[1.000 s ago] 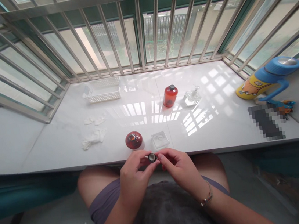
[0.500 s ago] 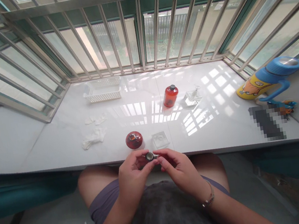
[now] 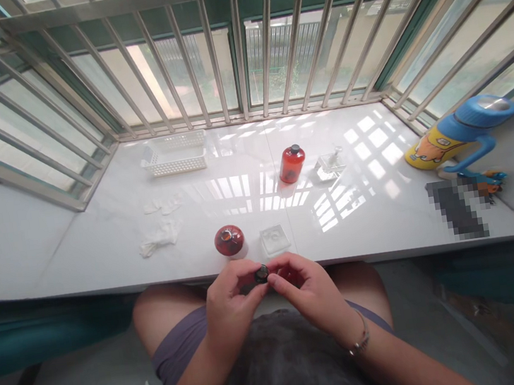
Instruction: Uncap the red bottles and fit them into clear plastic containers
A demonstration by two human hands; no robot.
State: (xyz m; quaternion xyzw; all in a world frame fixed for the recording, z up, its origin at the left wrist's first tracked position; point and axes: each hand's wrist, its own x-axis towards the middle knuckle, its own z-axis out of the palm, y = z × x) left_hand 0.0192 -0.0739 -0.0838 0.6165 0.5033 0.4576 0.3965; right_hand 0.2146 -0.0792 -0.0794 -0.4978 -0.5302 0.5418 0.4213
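Note:
My left hand (image 3: 229,292) and my right hand (image 3: 304,286) meet just below the front edge of the white stone sill (image 3: 104,265). Between their fingertips they pinch a small round dark cap (image 3: 261,273), and their fingers hide its lower part. The nearest things to my hands are a round red glass bottle (image 3: 229,240) with its top open and a small clear square plastic box (image 3: 274,239), both standing on the sill just beyond my fingers.
Farther back stand a tall red bottle with a dark cap (image 3: 292,164), a clear glass piece (image 3: 332,163) and a white plastic basket (image 3: 174,159). White gloves (image 3: 158,237) lie left. A blue-and-yellow cup (image 3: 461,133) stands right. Steel window bars (image 3: 237,49) close off the far side.
The small cap has shifted slightly right and down. My fingers have closed in around it, and the whole view has tilted a little.

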